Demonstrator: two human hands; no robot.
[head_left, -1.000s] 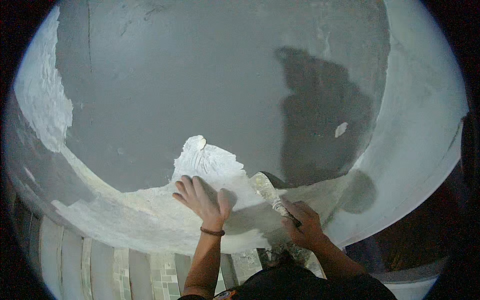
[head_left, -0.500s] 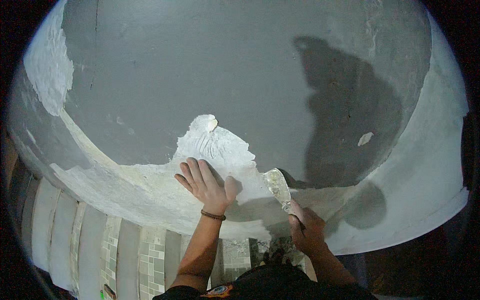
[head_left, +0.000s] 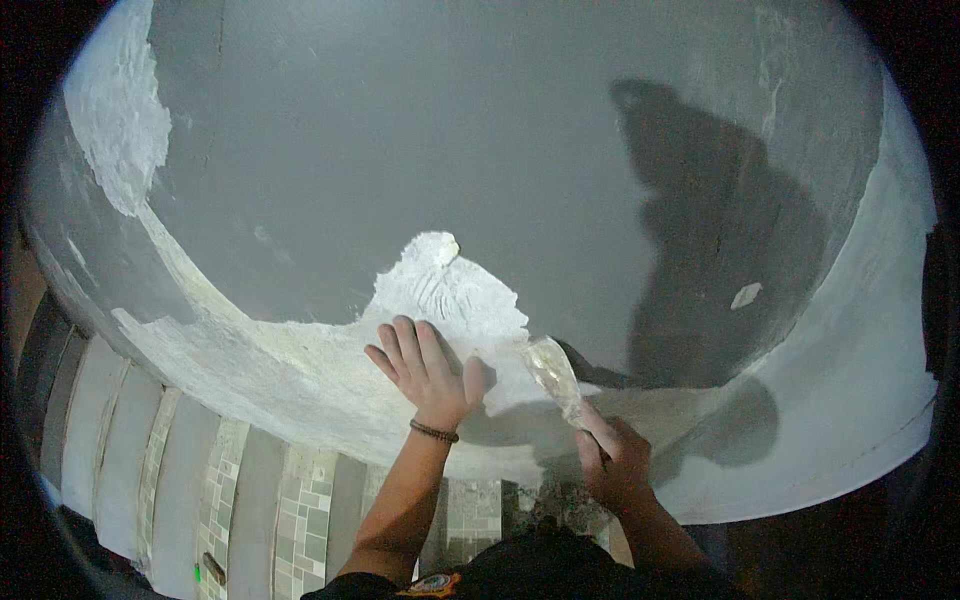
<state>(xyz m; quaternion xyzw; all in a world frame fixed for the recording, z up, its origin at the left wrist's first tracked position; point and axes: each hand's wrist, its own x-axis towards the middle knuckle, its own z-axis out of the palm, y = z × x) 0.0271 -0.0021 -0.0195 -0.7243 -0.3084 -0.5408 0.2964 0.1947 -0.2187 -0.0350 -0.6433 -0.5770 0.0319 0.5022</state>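
Fingers [head_left: 600, 432] of our right hand [head_left: 620, 468] are curled around the handle of a scraper [head_left: 553, 373], closed right up on it. Its pale, smeared blade slants up and to the left, and its end lies at the right edge of a rough white patch [head_left: 440, 280] on the grey wall [head_left: 400, 130]; we cannot tell whether it presses on the surface. Our left hand [head_left: 438, 388] holds nothing: it is laid out flat over the lower part of the white patch, fingers straight and thumb well apart from them. We cannot make out whether the whole palm touches. A dark beaded bracelet [head_left: 434, 431] sits at its wrist. Above that hand, the white patch shows fine ridges and a ragged border. To the right, a large dark shadow [head_left: 720, 230] falls across the wall, with a small pale fleck [head_left: 746, 295] near its lower right side. At the lower left run steps [head_left: 190, 460], where a small brown object [head_left: 214, 568] lies beside a green one [head_left: 197, 572].
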